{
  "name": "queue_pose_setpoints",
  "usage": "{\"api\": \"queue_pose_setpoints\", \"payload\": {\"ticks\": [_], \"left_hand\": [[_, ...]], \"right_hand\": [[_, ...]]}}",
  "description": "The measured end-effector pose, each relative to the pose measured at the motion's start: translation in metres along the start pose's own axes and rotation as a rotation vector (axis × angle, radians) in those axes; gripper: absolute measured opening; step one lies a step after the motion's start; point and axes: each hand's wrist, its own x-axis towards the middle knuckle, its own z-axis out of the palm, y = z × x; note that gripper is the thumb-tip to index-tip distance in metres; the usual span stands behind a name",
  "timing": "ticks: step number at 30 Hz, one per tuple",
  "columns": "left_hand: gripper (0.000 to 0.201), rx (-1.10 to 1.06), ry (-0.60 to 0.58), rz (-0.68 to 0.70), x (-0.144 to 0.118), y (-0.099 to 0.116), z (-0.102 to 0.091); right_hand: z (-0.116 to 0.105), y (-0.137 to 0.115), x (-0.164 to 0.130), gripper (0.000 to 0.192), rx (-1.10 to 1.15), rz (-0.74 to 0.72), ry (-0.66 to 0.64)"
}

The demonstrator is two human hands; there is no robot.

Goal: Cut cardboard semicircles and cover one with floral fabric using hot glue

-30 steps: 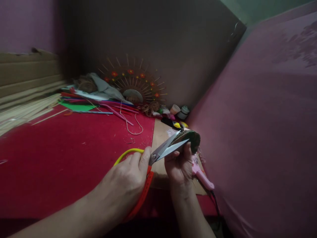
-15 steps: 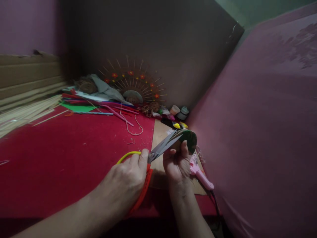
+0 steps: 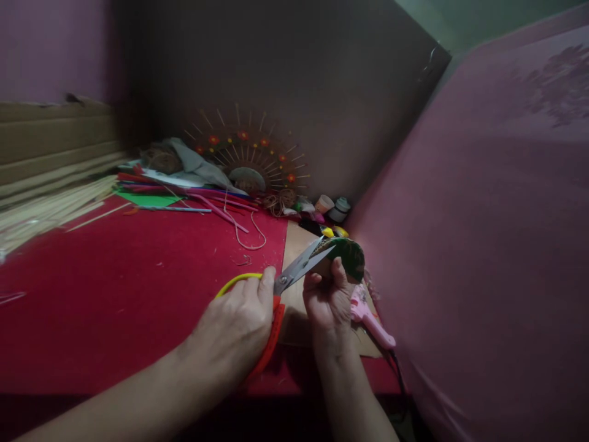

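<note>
Scissors (image 3: 294, 273) — no writing legible — cutting green disc (image 3: 350, 256).

scissors (image 3: 294, 273) nearly closed, on green disc (image 3: 350, 258)

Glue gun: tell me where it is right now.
The pink glue gun lies on the cardboard sheet, low and right of centre, just right of the right hand, near the pink wall.

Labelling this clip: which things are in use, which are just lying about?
In use: left hand on scissors; right hand holding dark green round piece.

Lying about: pink glue gun, cardboard sheet, sticks, sunburst ornament, small pots, red cloth.
</note>
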Motion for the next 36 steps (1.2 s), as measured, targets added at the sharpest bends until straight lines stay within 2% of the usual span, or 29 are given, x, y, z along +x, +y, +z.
{"api": "queue_pose_setpoints", "payload": {"ticks": [5,9,15,18,21,24,29,32,36], "left_hand": [[0.055,0.028,-0.188,-0.021,0.000,0.000,-0.009],[0.054,-0.027,-0.267,-0.034,0.000,-0.002,-0.007],[0.038,-0.068,-0.260,-0.040,-0.001,-0.004,-0.004],[0.039,-0.083,-0.229,-0.079,0.000,-0.001,-0.010],[0.043,-0.002,-0.152,-0.126,0.004,0.003,-0.015],[0.043,0.052,-0.120,-0.098,0.004,0.003,-0.014],[0.043,0.023,-0.171,-0.044,0.001,0.002,-0.015],[0.035,0.002,-0.206,-0.050,0.000,0.002,-0.015],[0.026,-0.025,-0.198,-0.040,-0.008,-0.007,-0.003]], "right_hand": [[0.000,0.003,-0.003,0.014,0.030,0.028,0.006],[0.001,0.004,-0.002,0.014,0.025,0.025,0.033],[0.003,0.004,-0.003,0.016,0.042,0.028,0.130],[0.003,0.006,-0.003,0.015,0.008,-0.001,0.085],[0.000,0.008,-0.004,0.016,-0.034,-0.026,0.021],[-0.003,0.010,-0.005,0.016,-0.051,-0.031,0.018],[-0.003,0.012,-0.006,0.016,-0.051,-0.050,0.018],[0.000,0.011,-0.005,0.017,-0.044,-0.058,0.032],[0.005,0.001,-0.002,0.019,-0.049,-0.091,0.046]]}}
